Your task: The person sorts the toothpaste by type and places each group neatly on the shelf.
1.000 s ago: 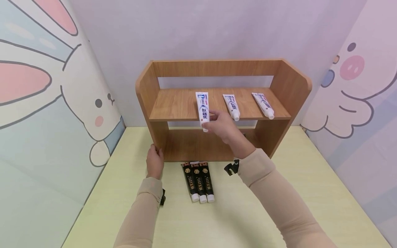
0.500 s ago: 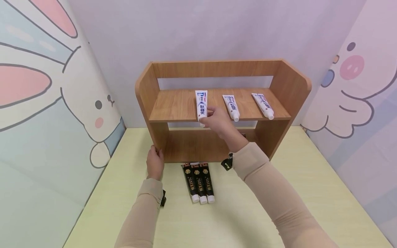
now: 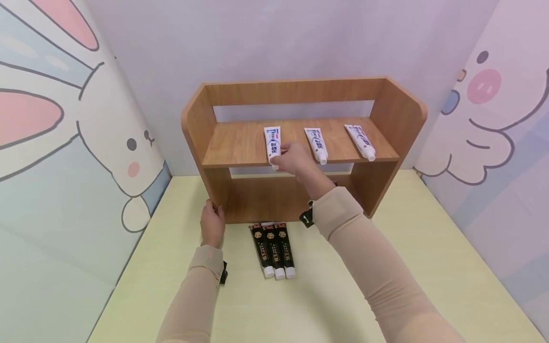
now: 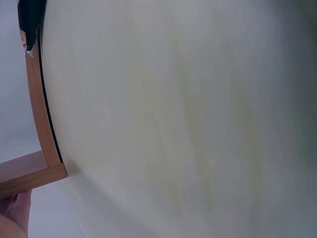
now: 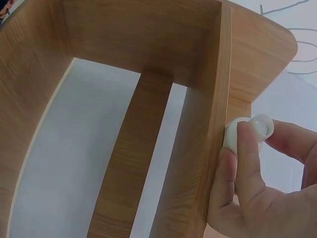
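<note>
On the upper board of the wooden shelf (image 3: 240, 138), my right hand (image 3: 296, 159) pinches a white toothpaste tube (image 3: 272, 138) near its cap end. The tube's cap hangs toward the board's front edge. From the right wrist view, thumb and fingers (image 5: 250, 158) close round the white cap (image 5: 262, 126) beside that edge. My left hand (image 3: 212, 224) rests against the outer face of the shelf's left side panel, low down. Only a bit of that hand (image 4: 17, 213) appears in the left wrist view, and its fingertips are partly hidden.
Two more white toothpaste tubes, a middle one (image 3: 316, 145) and a right one (image 3: 361, 142), lie on the upper board. Several black tubes (image 3: 274, 250) with white caps lie side by side on the pale table (image 3: 386, 267), before the shelf. Cartoon-printed walls flank the table.
The white toothpaste tube in my right hand has moved back and down onto the upper board. My left hand stays at the side panel. The head view has shifted slightly.
</note>
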Demonstrator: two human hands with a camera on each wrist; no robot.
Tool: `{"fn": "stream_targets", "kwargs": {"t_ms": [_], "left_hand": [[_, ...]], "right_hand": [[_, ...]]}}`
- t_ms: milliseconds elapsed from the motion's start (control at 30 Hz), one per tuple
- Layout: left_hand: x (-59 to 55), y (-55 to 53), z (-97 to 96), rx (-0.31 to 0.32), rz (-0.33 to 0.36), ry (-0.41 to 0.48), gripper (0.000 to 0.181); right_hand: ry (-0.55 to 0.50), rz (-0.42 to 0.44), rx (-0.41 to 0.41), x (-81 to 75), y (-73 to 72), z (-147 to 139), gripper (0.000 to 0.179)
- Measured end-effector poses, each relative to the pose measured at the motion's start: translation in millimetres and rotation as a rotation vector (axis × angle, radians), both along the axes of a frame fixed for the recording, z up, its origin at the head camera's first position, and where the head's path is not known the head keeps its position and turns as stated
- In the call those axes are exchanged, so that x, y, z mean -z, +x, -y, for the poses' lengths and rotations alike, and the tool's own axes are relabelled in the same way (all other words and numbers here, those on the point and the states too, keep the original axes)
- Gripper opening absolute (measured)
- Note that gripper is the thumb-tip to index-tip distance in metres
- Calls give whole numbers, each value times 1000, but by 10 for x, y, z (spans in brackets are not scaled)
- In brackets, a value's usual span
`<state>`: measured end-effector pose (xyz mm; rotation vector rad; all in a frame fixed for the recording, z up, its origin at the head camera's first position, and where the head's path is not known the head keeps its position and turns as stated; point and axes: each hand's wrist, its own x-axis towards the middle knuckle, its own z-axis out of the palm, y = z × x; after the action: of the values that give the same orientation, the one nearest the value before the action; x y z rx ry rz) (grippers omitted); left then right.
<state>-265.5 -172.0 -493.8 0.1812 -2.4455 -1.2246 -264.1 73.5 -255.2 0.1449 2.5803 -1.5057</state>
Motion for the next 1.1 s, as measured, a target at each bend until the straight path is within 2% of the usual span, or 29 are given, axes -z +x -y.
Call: {"fn": "stream_targets", "kwargs": {"t_ms": [233,533,733,1100], "left_hand": [[4,-8,1,0,14,9,17],[2,4,-4,3,21,21,17],[20,1,1,0,17,16,18],[-11,-3,2,-1,15,7,19]], "right_hand": [[-27,6,21,-7,17,-4,56],[-45,-35,52,60,48,-22,50],[-66,-53,56,80,71,-29,54],[-143,-106,26,156,229,-152,58]]}}
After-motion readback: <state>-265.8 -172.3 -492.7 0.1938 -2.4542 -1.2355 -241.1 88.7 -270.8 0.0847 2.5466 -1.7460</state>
